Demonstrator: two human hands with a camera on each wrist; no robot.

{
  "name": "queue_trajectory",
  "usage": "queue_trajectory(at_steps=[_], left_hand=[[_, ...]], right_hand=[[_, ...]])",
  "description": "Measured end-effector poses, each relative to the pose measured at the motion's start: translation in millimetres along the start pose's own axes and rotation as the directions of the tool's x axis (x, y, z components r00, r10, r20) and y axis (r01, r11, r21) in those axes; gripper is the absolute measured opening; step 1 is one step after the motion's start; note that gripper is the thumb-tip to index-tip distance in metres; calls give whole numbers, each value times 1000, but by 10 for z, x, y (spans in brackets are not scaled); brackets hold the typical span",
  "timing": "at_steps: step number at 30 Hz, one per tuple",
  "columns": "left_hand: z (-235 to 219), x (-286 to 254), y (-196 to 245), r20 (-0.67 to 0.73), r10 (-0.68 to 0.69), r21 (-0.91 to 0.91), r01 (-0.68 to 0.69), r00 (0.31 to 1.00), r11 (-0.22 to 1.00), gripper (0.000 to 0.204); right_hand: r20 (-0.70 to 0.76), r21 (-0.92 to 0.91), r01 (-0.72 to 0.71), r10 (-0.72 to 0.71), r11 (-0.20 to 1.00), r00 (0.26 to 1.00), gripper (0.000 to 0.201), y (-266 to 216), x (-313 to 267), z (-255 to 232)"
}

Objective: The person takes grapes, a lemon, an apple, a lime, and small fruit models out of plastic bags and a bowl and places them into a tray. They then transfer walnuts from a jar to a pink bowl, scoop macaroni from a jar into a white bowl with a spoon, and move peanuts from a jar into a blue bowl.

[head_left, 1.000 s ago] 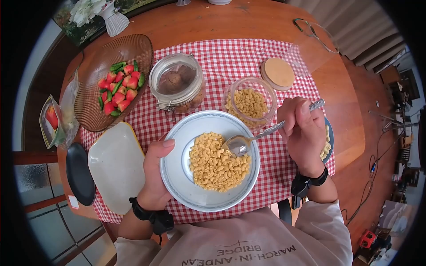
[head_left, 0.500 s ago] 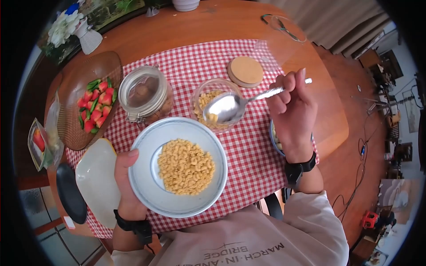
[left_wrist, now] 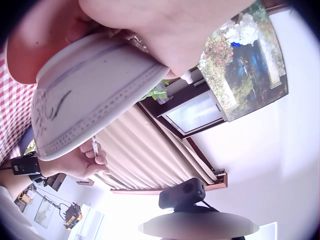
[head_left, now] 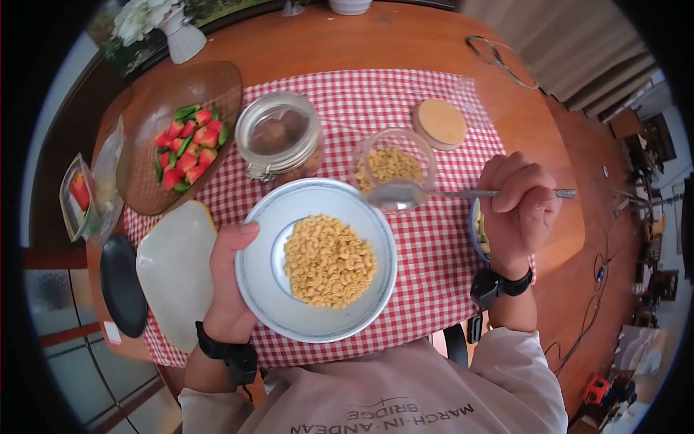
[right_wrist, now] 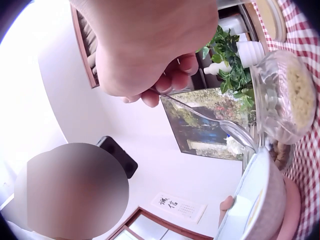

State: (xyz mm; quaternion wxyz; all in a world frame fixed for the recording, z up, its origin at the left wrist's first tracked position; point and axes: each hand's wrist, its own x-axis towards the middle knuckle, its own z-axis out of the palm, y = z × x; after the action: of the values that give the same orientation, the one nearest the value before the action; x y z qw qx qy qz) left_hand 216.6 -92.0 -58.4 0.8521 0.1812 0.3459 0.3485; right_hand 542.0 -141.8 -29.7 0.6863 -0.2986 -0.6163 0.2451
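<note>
My left hand point(head_left: 231, 282) grips the left side of a white bowl point(head_left: 264, 224) with blue bands, thumb over its rim. Elbow macaroni point(head_left: 329, 260) lies heaped inside. My right hand point(head_left: 520, 210) holds a metal spoon point(head_left: 452, 193) by the handle, fingers curled round it. The spoon's head overlaps the bowl's far right rim and the near side of a clear jar point(head_left: 431, 155), which has more macaroni in it. In the right wrist view the spoon point(right_wrist: 235, 131) slants down to the bowl rim. The left wrist view shows the bowl's outer side point(left_wrist: 95, 95), raised and tilted.
A lidded glass jar point(head_left: 311, 148) with brown round things stands behind the bowl. Left of it, a brown basket point(head_left: 137, 173) holds red and green pieces. A white dish point(head_left: 177, 267), a dark oval plate point(head_left: 121, 289) and a wooden lid point(head_left: 439, 121) lie around on checked cloth.
The spoon came up out of the bowl's macaroni and tilted over the clear jar with a few pieces. Now it is lower, near the bowl's rim. The left hand keeps its grip.
</note>
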Motion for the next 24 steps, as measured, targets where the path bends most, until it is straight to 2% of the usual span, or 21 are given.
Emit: queue_trajectory(at_steps=[2,4,6,7,8,10,12,14,18,20,22,23,24], left_hand=[[12,-10,2,-28,12,-15,-12,1000,1000,64],[-18,-12,4,-50,14,38,-12,999,999,61],[-25,-10,6,-39,13,37,-11,999,999,60],[-58,6,-3,-57,13,30,-11,998,999,61],[-76,19,-5,-74,13,24,-11,997,1000,61],[-77,22,5,-45,7,-1,-7,999,1000,61],[-47,23,7,-14,6,-26,-7,1000,1000,60],[-1,23,-2,-46,8,-55,-10,999,998,61],[-59,18,-17,-51,0,-44,-2,999,999,62],[-89,31,-24,-53,-6,-28,5,999,1000,63],[-57,32,-15,-40,-5,-36,4,999,999,63],[-45,25,-17,-31,-9,-45,8,999,999,64],[-43,19,-20,-34,-8,-48,6,999,999,64]], right_hand=[[64,-41,-139,141,989,988,46,16,-36,59],[74,-48,-157,160,986,984,45,48,-81,124],[153,-78,-298,306,951,940,44,9,-109,159],[144,-75,-362,370,929,918,45,-10,-112,240],[143,-76,-362,369,929,918,45,-15,-120,261],[103,22,-581,576,814,811,47,-28,-134,285],[52,43,-609,607,792,793,48,-7,-112,338],[-45,217,-658,680,722,732,48,30,-92,330],[-129,251,-608,649,753,750,49,44,-40,251],[-92,299,-579,627,758,774,49,90,-61,186],[-62,302,-483,522,822,851,48,88,-85,200],[10,243,-439,451,865,893,46,95,-105,194],[14,243,-442,453,863,891,46,74,-109,210]])
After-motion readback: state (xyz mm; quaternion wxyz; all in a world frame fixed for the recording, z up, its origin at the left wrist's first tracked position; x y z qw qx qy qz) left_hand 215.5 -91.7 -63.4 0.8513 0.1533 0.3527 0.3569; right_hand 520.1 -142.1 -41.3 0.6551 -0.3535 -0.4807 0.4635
